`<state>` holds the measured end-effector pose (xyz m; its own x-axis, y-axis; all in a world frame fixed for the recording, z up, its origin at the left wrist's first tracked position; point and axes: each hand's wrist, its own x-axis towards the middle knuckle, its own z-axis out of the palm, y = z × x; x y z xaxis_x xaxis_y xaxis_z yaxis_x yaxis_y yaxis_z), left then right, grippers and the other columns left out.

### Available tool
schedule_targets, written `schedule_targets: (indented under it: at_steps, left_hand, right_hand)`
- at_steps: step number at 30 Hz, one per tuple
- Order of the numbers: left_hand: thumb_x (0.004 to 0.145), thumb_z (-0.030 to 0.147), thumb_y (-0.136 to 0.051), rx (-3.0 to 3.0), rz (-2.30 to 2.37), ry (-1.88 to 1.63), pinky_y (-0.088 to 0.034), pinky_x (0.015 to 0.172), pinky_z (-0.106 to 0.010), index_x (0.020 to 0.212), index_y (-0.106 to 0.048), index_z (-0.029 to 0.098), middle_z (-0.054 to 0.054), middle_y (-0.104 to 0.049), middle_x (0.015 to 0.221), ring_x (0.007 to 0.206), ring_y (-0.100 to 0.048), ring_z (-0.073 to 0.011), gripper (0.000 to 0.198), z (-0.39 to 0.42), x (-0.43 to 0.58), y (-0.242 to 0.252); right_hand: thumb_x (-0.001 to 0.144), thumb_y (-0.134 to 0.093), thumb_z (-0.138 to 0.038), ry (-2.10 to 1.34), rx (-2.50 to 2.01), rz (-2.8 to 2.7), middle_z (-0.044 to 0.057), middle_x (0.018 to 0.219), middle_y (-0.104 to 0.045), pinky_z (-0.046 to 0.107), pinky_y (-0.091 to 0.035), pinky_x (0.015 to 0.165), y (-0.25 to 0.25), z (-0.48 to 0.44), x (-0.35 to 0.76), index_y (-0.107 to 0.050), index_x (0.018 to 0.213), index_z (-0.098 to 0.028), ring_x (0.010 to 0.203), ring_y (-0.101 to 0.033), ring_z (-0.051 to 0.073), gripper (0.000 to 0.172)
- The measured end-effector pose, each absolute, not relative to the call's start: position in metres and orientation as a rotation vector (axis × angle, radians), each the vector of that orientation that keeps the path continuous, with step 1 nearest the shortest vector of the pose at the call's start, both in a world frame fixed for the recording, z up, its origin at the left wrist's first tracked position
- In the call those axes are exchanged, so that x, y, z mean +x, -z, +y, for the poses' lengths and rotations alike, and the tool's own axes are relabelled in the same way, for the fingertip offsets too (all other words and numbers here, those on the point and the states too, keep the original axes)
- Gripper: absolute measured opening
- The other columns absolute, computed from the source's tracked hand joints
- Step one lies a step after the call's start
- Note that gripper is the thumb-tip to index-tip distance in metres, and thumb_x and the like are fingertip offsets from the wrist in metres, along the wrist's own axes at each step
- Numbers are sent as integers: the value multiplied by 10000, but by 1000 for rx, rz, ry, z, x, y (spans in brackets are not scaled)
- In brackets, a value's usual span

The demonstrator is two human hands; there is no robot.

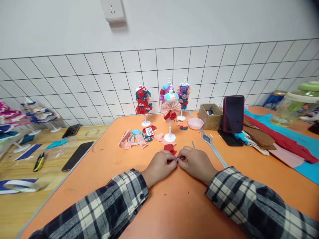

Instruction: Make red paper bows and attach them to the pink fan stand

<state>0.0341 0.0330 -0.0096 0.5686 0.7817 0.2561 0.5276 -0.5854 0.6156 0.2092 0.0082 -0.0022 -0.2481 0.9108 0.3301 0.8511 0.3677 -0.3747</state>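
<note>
Basically left hand (160,165) and right hand (196,163) both pinched one tiny red paper piece (177,160); uneven pull could've torn it, or it slipped onto the orange table (112,172).

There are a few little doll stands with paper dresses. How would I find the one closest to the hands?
Start at the orange table and look just beyond the person's two hands, toward the tiled wall. The nearest mannequin stands on a round white base, ahead of the other stands. It alone wears a big pink pleated fan skirt with a red bow at its middle and a light blue top.
</note>
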Motion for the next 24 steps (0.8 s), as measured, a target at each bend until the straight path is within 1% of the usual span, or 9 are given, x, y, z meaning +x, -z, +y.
schedule_targets:
  at_steps: [2,4,7,10,12,15,18,21,24]
  left_hand:
    - [780,130,-503,2306,1052,-707,-409,615,-228,694,-723,186,-1,-642,655,649,-556,-138,243,32,35,8]
    - [781,135,-498,2271,1062,-725,-392,585,-223,667,-713,182,7,-627,638,616,-540,-128,248,31,35,7]
    - [779,132,-495,2246,1065,-768,-376,567,-218,636,-702,172,12,-602,608,600,-532,-123,255,31,36,6]
    - [778,128,-494,2222,1061,-784,-395,585,-218,671,-723,170,5,-638,641,626,-563,-129,256,31,35,6]
    - [786,139,-499,2190,1064,-800,-424,619,-222,742,-747,179,-4,-680,705,667,-597,-138,254,31,34,6]
    - [795,154,-524,2146,1039,-820,-465,691,-233,827,-761,197,-15,-717,801,741,-642,-152,244,31,33,6]
    - [802,167,-550,2079,942,-841,-492,787,-253,809,-759,192,-33,-737,866,827,-669,-171,211,30,32,5]
    - [803,189,-574,1964,850,-871,-489,891,-296,772,-747,181,-60,-745,941,939,-671,-201,176,29,31,3]
    - [808,216,-582,1856,830,-840,-482,920,-328,753,-734,167,-83,-740,978,1001,-658,-226,169,30,31,1]
  right_hand:
    - [776,-576,-227,-171,-1529,-2116,5,762,-648,255,-314,538,1,7,207,-654,751,-227,650,-571,144,81]
    - [750,-571,-207,-271,-1511,-2051,5,765,-650,246,-341,558,1,9,207,-654,744,-222,658,-569,142,84]
    - [713,-560,-196,-540,-1479,-1907,3,725,-654,242,-382,584,2,14,208,-658,715,-206,644,-562,140,98]
    - [705,-538,-223,-821,-1444,-1764,2,683,-645,240,-397,593,2,18,211,-650,699,-183,637,-552,139,119]
    - [712,-519,-249,-954,-1434,-1695,-2,666,-625,233,-386,572,0,19,212,-636,701,-173,618,-529,130,140]
    - [717,-512,-280,-1063,-1438,-1613,-19,643,-579,217,-350,524,-2,19,214,-611,707,-170,572,-474,109,149]
    - [717,-505,-279,-1120,-1447,-1536,-35,610,-535,209,-318,492,-4,21,218,-594,714,-173,534,-428,97,138]
    - [721,-492,-265,-1130,-1495,-1492,-50,553,-491,212,-292,466,-3,23,224,-593,725,-178,483,-385,92,133]
    - [727,-500,-265,-1078,-1547,-1510,-39,570,-528,218,-324,486,-1,28,230,-599,723,-176,494,-421,99,133]
